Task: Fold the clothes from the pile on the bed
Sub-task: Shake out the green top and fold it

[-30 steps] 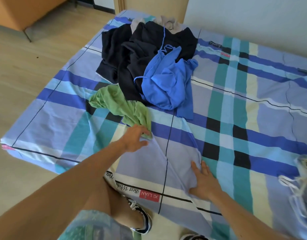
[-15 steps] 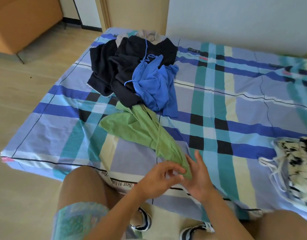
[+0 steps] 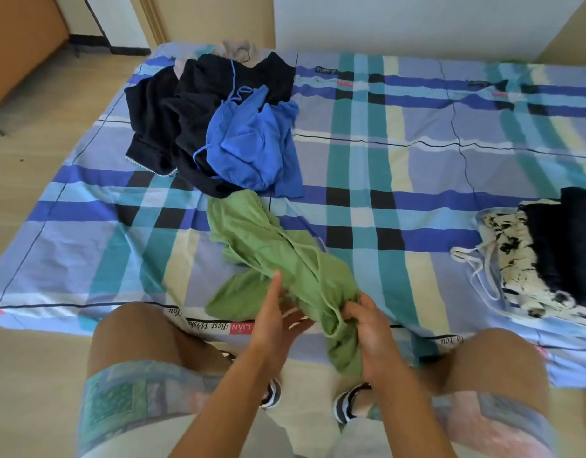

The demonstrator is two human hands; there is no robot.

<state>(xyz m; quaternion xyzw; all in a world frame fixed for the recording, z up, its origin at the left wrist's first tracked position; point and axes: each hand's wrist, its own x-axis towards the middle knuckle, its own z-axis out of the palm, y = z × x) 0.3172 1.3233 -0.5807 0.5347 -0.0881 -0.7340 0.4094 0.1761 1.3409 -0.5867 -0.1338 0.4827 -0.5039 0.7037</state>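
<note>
A crumpled green garment (image 3: 272, 249) stretches from the pile toward the bed's near edge. My right hand (image 3: 371, 328) grips its near end, which hangs over the edge. My left hand (image 3: 275, 319) touches the same garment from the left with fingers spread, palm against the cloth. The pile sits at the bed's far left: black clothes (image 3: 182, 114) with a blue strappy top (image 3: 252, 143) on them and a beige piece (image 3: 235, 51) behind.
The bed (image 3: 400, 180) has a blue, teal and cream plaid sheet. At its right edge lie a folded dark garment (image 3: 569, 239) and a white black-patterned top (image 3: 513, 259). My knees and sandalled feet are against the near edge. Wooden floor lies to the left.
The green garment has been pulled out of the pile toward the near edge. Both hands moved from the sheet onto it, and the view shifted right, showing the folded clothes.
</note>
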